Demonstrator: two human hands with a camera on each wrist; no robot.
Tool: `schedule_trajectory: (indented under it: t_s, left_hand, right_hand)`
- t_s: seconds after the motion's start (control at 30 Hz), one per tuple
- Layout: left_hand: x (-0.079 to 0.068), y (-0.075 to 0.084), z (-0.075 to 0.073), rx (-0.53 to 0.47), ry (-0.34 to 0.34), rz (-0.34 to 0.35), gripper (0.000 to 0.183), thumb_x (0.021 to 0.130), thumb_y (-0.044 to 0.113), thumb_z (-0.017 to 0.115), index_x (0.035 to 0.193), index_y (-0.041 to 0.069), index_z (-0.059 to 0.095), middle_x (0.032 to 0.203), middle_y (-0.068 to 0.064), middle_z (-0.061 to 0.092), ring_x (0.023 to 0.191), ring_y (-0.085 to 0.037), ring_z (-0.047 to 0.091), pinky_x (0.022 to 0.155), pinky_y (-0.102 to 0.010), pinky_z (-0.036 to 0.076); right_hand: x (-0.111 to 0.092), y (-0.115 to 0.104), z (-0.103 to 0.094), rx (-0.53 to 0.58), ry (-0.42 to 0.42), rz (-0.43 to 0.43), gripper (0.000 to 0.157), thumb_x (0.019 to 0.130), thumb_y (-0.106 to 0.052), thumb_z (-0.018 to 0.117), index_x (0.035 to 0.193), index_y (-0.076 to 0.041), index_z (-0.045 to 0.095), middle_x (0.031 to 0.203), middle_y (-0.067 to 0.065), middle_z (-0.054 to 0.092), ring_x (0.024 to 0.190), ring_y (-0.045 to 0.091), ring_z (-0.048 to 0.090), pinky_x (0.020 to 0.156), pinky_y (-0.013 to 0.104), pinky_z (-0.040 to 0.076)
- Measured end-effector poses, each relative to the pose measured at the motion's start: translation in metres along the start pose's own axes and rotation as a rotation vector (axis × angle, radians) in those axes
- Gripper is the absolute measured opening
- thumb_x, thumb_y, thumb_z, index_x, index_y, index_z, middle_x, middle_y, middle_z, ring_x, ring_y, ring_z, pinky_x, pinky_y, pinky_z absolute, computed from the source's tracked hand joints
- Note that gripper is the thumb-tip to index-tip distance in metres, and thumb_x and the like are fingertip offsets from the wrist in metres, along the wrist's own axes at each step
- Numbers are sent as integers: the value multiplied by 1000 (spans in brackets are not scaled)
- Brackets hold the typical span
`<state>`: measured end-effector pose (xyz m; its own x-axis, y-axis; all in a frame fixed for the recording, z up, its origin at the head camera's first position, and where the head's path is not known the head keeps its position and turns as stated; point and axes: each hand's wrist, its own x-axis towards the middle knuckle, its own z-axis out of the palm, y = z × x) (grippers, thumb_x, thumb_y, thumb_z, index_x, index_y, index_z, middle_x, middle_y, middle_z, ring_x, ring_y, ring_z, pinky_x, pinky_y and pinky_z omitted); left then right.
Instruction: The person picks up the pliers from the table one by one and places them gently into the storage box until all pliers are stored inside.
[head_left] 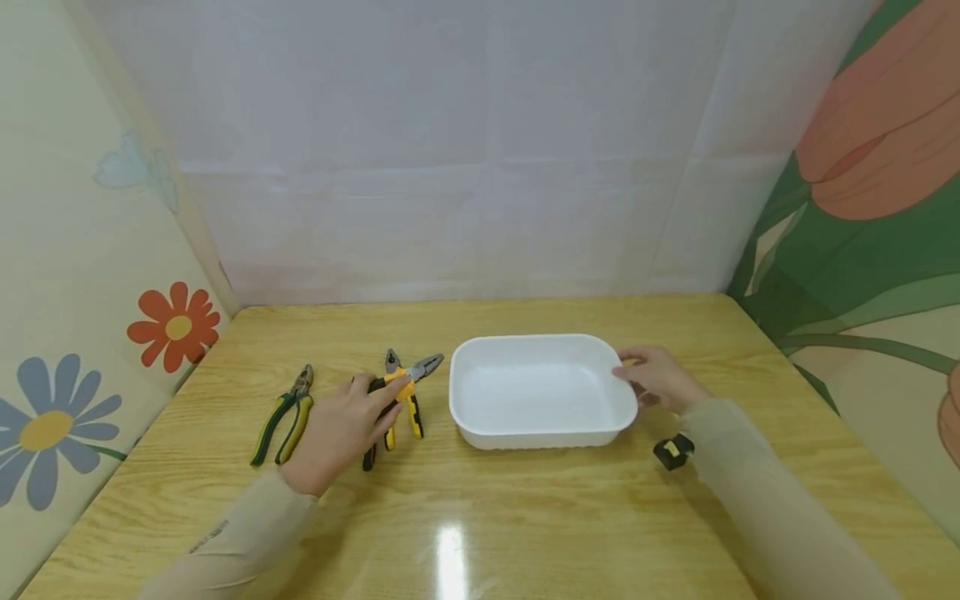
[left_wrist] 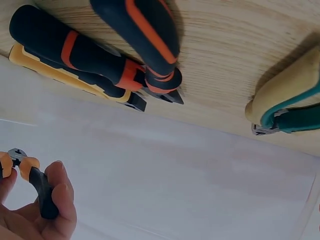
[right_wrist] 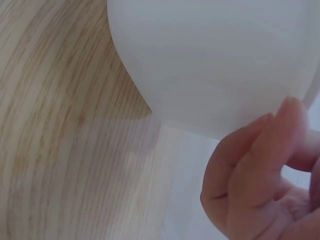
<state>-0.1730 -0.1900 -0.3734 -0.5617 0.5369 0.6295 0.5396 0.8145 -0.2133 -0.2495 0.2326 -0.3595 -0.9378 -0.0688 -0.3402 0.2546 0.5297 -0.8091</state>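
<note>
My left hand [head_left: 341, 429] grips combination pliers [head_left: 426, 367] with orange-and-black handles, their grey jaws pointing right toward the white tub. In the left wrist view the fingers [left_wrist: 62, 197] curl round a black handle. Below the held tool lie yellow-and-black pliers [head_left: 416, 417] and another black-handled tool, which shows orange bands in the left wrist view [left_wrist: 100, 60]; the hand partly hides both. Over on the right, my right hand [head_left: 660, 379] pinches the right end of the white plastic tub [head_left: 540, 440], thumb and fingers at its rim.
Green-and-yellow pliers [head_left: 285, 421] lie left of my left hand, handles toward me. A small black object with a yellow patch [head_left: 673, 451] is by the right sleeve. The wooden table [head_left: 510, 517] meets a white cloth [head_left: 480, 225] at the back, with patterned panels on both sides.
</note>
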Motion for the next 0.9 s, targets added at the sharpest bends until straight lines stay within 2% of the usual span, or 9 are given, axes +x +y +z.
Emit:
schedule_trajectory:
  t_s: [0.17,0.23,0.4,0.5,0.57,0.63,0.77,0.8,0.9]
  left_hand:
    - [4,1,1,-3,-59,6,37,101,37,51,127,15,67,86,-21,61,55,-23,55,42,-30,43]
    - [6,2,2,-6,-62,12,36,101,36,52,127,15,66,86,-21,60,55,-24,55,43,-31,44]
    - [10,4,5,10,-38,32,62,106,44,17,125,13,67,89,-22,61,54,-26,54,43,-32,44]
    - [13,6,6,22,-35,45,65,105,45,14,125,14,67,92,-23,62,54,-26,55,42,-32,44]
    - [15,7,6,28,-43,50,58,106,44,21,125,15,67,92,-23,62,54,-26,56,41,-31,44]
    - [17,8,7,38,-47,56,57,106,44,22,125,16,67,92,-23,62,56,-26,57,40,-31,43]
    - [20,9,7,46,-57,63,61,106,44,17,125,16,67,90,-22,61,56,-26,55,41,-31,43]
    - [21,10,7,48,-57,63,67,105,44,10,125,16,68,90,-21,61,55,-25,55,41,-31,43]
    - [25,12,6,33,-67,63,68,105,44,10,124,16,68,90,-20,60,53,-23,53,40,-29,40]
  right_hand:
    - [0,0,-1,0,1,2,50,99,-10,52,141,13,35,113,26,59,76,19,59,62,32,53]
    - [0,0,-2,4,-3,-4,50,99,-10,52,141,13,36,109,23,61,75,18,59,61,31,53]
    - [-1,1,-3,24,-23,-29,48,99,-8,53,139,13,38,95,13,64,70,15,59,59,31,53]
    - [-2,1,-3,34,-28,-35,48,99,-8,53,139,13,38,93,12,65,69,15,59,59,31,53]
    - [-2,1,-3,36,-31,-36,49,99,-8,53,139,14,37,93,12,65,69,15,59,59,31,53]
    - [-2,1,-2,36,-32,-37,49,99,-8,53,139,14,37,94,13,65,69,15,59,58,31,53]
    - [-2,1,-2,31,-30,-34,49,99,-8,53,139,14,37,95,14,65,69,15,59,58,31,54]
    - [-2,0,-2,30,-29,-33,49,99,-8,53,139,14,37,95,14,65,69,15,59,58,31,54]
    - [-3,0,-2,29,-25,-29,49,99,-8,53,139,14,37,97,16,65,69,15,59,58,31,54]
